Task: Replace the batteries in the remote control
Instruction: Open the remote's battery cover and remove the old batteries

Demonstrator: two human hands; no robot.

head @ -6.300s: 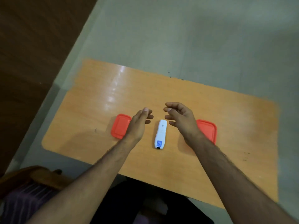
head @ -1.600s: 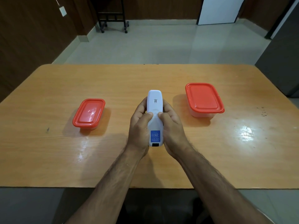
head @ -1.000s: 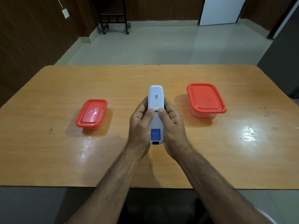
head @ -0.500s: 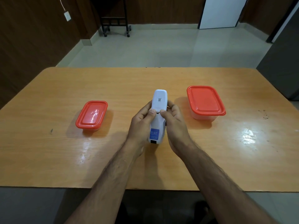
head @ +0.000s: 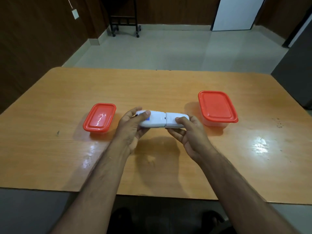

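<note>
1. Head view shows the remote control (head: 156, 121) held crosswise above the table (head: 50, 102), between 2 red-lidded containers: a smaller one (head: 99, 117) to the left, a larger one (head: 217, 107) to the right.
2. Step in hand, as I judge it: sliding off the battery cover (head: 175, 121). A seam shows between the cover and the body, so it looks partly off.
3. Left hand (head: 133, 127) has its grip closed round the remote's body, thumb on top near the blue label, fingers curled beneath.
4. Right hand (head: 189, 130) pinches the cover end, thumb on top and fingers under it.
5. Next move likely calls for drawing the cover straight off to the right while the left hand holds the body steady, then lifting out the old batteries; these are not visible yet.
</note>
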